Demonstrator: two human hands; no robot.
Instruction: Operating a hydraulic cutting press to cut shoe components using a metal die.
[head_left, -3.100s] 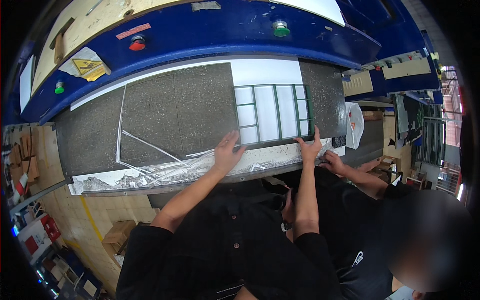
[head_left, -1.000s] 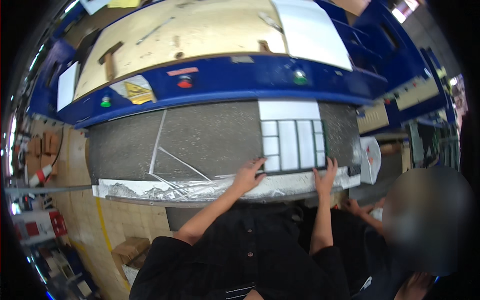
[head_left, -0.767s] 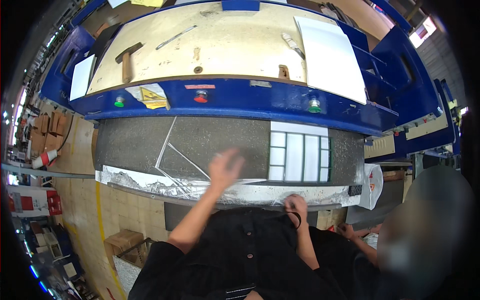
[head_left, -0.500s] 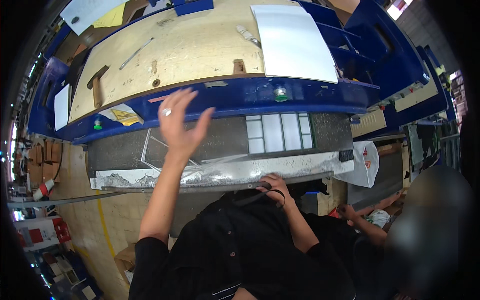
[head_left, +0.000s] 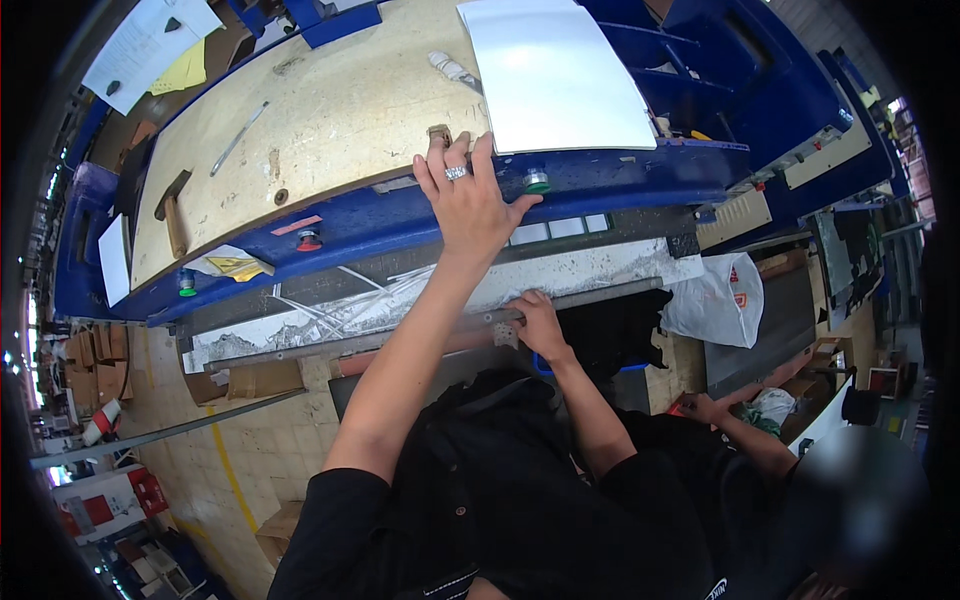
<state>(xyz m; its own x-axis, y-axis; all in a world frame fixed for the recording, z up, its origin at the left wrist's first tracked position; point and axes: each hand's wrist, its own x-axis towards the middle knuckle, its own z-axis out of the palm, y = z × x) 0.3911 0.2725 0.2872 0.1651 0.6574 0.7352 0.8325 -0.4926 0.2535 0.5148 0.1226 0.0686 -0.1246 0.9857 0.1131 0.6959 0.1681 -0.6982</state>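
Observation:
My left hand reaches across the machine's blue front beam. Its fingers are spread, with the tips at the wooden top's front edge by a small wooden block and the thumb near a green push button. Below the beam, a white panel with green dividing lines lies on the dark bed, partly covered by this hand. My right hand is curled at the bed's metal front edge. A small pale piece with a ragged outline shows beside its fingers; whether they grip it is unclear.
Thin white strips lie on the bed at left. On the wooden top are a hammer, a thin metal tool and white sheets. A white plastic bag hangs at right, near another person's hand.
My left hand has moved right, from above the bed to the wooden top's edge. The black strip at my right hand no longer shows. The whole view has shifted.

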